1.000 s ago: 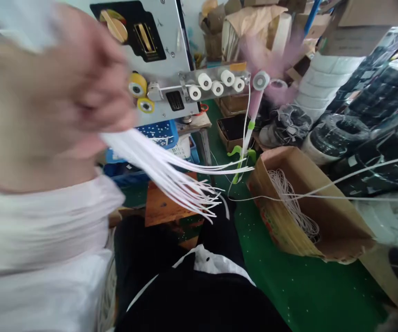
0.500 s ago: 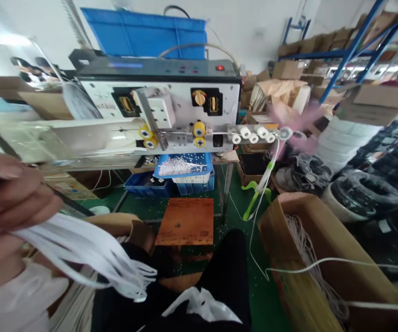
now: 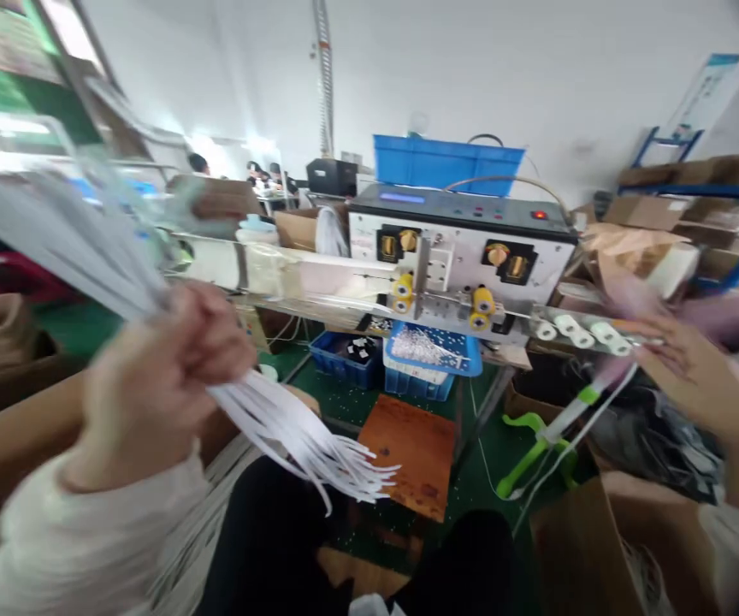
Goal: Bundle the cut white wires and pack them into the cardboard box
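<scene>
My left hand (image 3: 180, 351) is closed round the middle of a bundle of white cut wires (image 3: 292, 432). One end of the bundle fans out over my knees, and the other sweeps up to the left, blurred. At the right, my right hand (image 3: 671, 346) reaches beside the outer end of a row of white guide rollers (image 3: 575, 329). Its fingers look stretched out and apart, though somewhat blurred. A white wire (image 3: 606, 402) hangs down from the roller end near this hand. The rollers stick out from a wire-cutting machine (image 3: 459, 257) with yellow feed wheels (image 3: 481, 308).
Below the machine are a blue tray (image 3: 430, 351) of small white bits and a blue bin (image 3: 347, 364). A wooden stool (image 3: 411, 453) stands before my knees. A green-footed stand (image 3: 542, 449) and a cardboard box (image 3: 575, 539) are at the right. A blue crate (image 3: 450, 162) sits behind the machine.
The view has swung left, so the machine appears farther right. My left hand has moved inward with the wire bundle, and my right hand has come into view by the rollers.
</scene>
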The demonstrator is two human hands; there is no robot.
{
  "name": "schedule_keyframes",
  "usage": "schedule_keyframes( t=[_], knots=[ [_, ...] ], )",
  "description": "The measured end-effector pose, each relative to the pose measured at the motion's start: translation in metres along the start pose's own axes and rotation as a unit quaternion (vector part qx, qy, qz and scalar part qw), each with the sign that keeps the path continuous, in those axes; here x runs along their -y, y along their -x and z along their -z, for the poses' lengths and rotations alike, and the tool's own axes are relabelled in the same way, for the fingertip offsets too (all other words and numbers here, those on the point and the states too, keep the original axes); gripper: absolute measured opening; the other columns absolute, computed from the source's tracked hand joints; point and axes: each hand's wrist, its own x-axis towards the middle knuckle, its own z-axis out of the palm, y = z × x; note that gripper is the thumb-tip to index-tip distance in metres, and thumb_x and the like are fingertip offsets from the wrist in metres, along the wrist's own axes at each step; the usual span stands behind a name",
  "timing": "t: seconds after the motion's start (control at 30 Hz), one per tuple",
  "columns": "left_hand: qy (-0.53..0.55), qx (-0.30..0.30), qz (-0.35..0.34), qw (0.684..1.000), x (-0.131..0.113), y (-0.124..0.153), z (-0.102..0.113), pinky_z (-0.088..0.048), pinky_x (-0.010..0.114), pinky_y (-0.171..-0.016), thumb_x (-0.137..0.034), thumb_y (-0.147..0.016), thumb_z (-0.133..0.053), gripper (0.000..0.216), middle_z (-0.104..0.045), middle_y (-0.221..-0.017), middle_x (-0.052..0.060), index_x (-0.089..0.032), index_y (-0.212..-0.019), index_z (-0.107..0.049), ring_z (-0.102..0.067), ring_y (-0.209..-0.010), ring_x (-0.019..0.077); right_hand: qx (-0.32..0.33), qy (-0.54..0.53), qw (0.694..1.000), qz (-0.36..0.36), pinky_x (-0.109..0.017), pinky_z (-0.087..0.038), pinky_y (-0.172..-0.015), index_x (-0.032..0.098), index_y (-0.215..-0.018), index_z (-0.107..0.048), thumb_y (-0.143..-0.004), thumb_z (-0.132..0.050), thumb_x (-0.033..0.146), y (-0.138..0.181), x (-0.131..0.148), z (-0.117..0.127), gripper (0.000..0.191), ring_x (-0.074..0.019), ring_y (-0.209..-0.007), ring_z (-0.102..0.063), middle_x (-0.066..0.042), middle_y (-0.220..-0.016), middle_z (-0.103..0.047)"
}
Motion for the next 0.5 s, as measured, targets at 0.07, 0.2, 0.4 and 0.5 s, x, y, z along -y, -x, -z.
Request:
schedule_keyframes(
  t=[0.07, 0.2, 0.4, 0.5],
  knots=[
    [-0.040, 0.010, 0.017, 0.999, 0.027, 0.023, -0.001, -0.012, 0.017, -0.040, -0.031, -0.088, -0.068, 0.018, -0.021, -0.054, -0.011, -0.018, -0.100, -0.065, -0.013, -0.042, 0.0027, -0.014, 0.005, 0.997, 0.080, -0.047, -0.050, -0.102, 0.032, -0.137, -0.049, -0.085, -0.056, 0.040, -0.045, 0.045, -0.026, 0.053, -0.0279, -0.112, -0.066, -0.010, -0.126, -0.068],
    [-0.030, -0.020, 0.112, 0.993, 0.078, 0.073, 0.022, -0.016, 0.016, -0.041, -0.041, -0.085, -0.071, 0.024, -0.022, -0.051, -0.011, -0.019, -0.093, -0.066, -0.017, -0.040, 0.0026, -0.027, 0.034, 0.988, 0.150, -0.046, -0.038, -0.111, 0.020, -0.145, -0.042, -0.087, -0.051, 0.024, -0.118, 0.122, -0.066, 0.060, -0.0275, -0.129, -0.051, -0.013, -0.126, -0.068],
    [0.056, -0.088, 0.226, 0.968, 0.121, 0.105, 0.052, -0.013, 0.016, -0.042, -0.053, -0.085, -0.067, 0.036, -0.018, -0.052, -0.012, -0.018, -0.082, -0.060, -0.011, -0.042, 0.0022, -0.002, 0.036, 0.994, 0.100, -0.048, -0.037, -0.109, 0.013, -0.146, -0.038, -0.080, -0.046, 0.009, -0.194, 0.159, -0.107, 0.067, -0.0310, -0.131, -0.044, -0.009, -0.133, -0.065],
    [0.079, -0.085, 0.259, 0.959, 0.130, 0.112, 0.055, -0.014, 0.017, -0.042, -0.055, -0.083, -0.068, 0.039, -0.017, -0.051, -0.012, -0.017, -0.081, -0.059, -0.011, -0.041, 0.0021, 0.001, 0.061, 0.994, 0.086, -0.054, -0.037, -0.107, 0.016, -0.142, -0.042, -0.078, -0.046, 0.009, -0.218, 0.168, -0.123, 0.065, -0.0328, -0.131, -0.043, -0.007, -0.131, -0.066]
  ],
)
